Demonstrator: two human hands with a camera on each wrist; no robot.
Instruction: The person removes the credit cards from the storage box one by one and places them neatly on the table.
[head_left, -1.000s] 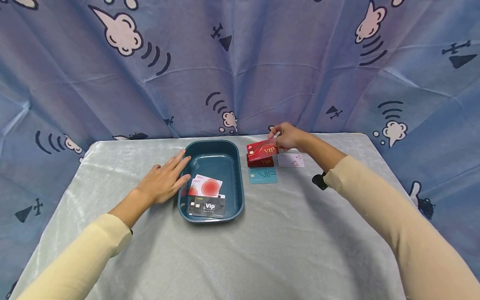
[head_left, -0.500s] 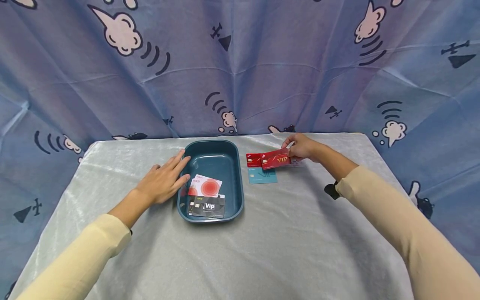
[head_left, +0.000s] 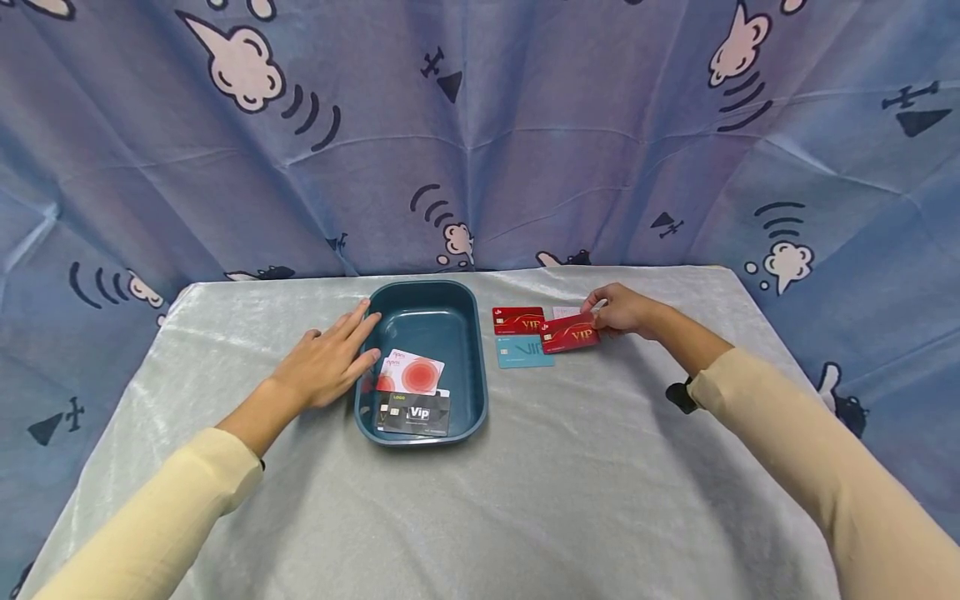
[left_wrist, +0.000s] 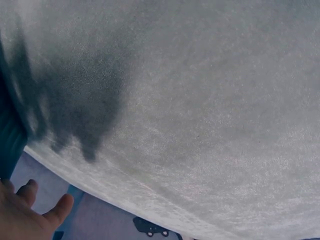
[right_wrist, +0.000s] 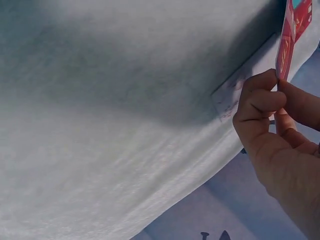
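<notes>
My right hand [head_left: 626, 311] pinches a red VIP card [head_left: 568, 335] by its right end, between thumb and fingers. In the right wrist view the held card [right_wrist: 286, 50] stands nearly edge-on over a pale card [right_wrist: 240, 85] lying on the cloth. From the head it overlaps that pale card, a second red VIP card [head_left: 516, 320] and a teal VIP card [head_left: 520, 352]. My left hand [head_left: 324, 357] rests with extended fingers on the left rim of a dark teal tray [head_left: 427, 327]. Inside, toward the near end, lie overlapping white-and-red cards [head_left: 414, 373] and black cards [head_left: 416, 414].
A pale silvery cloth [head_left: 525, 500] covers the table, whose far edge meets a blue patterned curtain [head_left: 525, 167]. The tray stands left of the loose cards, a narrow strip of cloth between them.
My right hand has carried the red card rightward and nearer, off the second red card and partly over the pale one. The left hand and tray have stayed put.
</notes>
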